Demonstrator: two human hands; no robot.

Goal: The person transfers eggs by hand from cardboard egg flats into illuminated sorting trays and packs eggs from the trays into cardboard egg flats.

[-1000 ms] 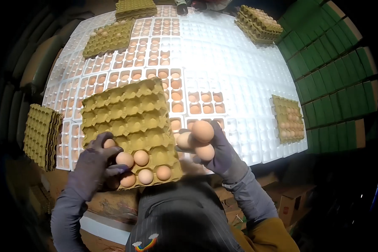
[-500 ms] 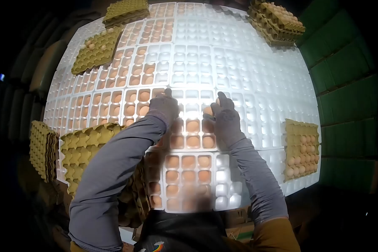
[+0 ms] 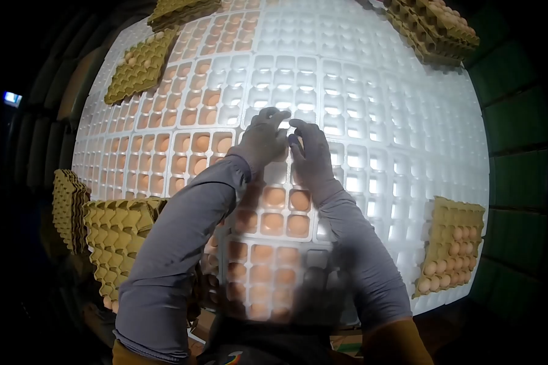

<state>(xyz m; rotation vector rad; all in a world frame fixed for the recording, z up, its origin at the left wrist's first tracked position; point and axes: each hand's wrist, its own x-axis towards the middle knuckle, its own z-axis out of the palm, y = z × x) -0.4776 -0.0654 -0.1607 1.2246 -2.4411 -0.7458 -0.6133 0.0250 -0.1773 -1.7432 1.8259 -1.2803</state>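
My gloved left hand point(image 3: 263, 139) is over the white foam trays near the middle, its fingers bent and pointing right; what they hold, if anything, is hidden. Close on its right, my gloved right hand point(image 3: 309, 149) has its fingers curled round an egg point(image 3: 299, 141), only partly visible, above the top of a foam tray point(image 3: 315, 228). Brown eggs point(image 3: 274, 197) sit in that tray's cells below my hands. Nearer my body, another foam tray point(image 3: 280, 243) also holds eggs.
A cardboard egg tray point(image 3: 115, 237) leans at the lower left, beside stacked trays point(image 3: 70, 210). A part-filled egg tray point(image 3: 460, 219) lies at right. Another tray point(image 3: 141, 70) is upper left; stacks point(image 3: 417, 36) stand at the far corners. Green crates point(image 3: 517, 176) line the right side.
Both hands have left the large cardboard tray, reached forward over the foam trays and come close together. The cardboard tray now leans lower left. The view has shifted.
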